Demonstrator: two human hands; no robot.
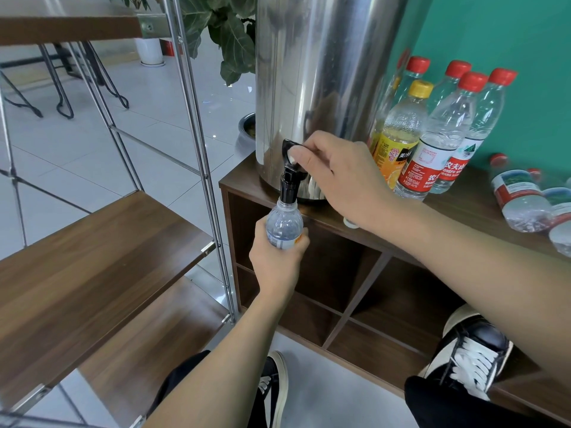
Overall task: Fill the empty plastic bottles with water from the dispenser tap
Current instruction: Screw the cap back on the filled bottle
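Water dispensing at a steel dispenser (321, 72), which serves as the landmark. One cylindrical dispenser stands on the wooden tabletop (463, 208) of a low cabinet, at its near left corner. One black tap (290, 168) projects from the dispenser's lower front.

Right hand (336, 174): fingers (298, 156) curled onto the tap's black lever, clamped on it from the right. Left hand (278, 257): fingers wrapped round one clear plastic bottle (284, 223), held upright directly below the tap, in front of the cabinet's edge. The bottle is uncapped and its mouth meets the spout. Whether water flows cannot be told.

Right of the dispenser, against the green wall (494, 32), stands a cluster of upright bottles (445, 128): four with red caps and one with a yellow cap (419, 88) and an orange label; a further red-topped shape beside the dispenser's wall may be a reflection. Farther right of the dispenser, at least three bottles lie on their sides (522, 199) on the tabletop; the frame edge cuts them, so the count is uncertain. One small white object (350, 223) rests at the tabletop's front edge, just under the right wrist.

Left of the dispenser: one metal-framed shelf unit (92, 257) with wooden boards. Behind the dispenser: one leafy plant (228, 35). Below: two dark shoes (472, 350) with white laces, one set in a cabinet compartment.
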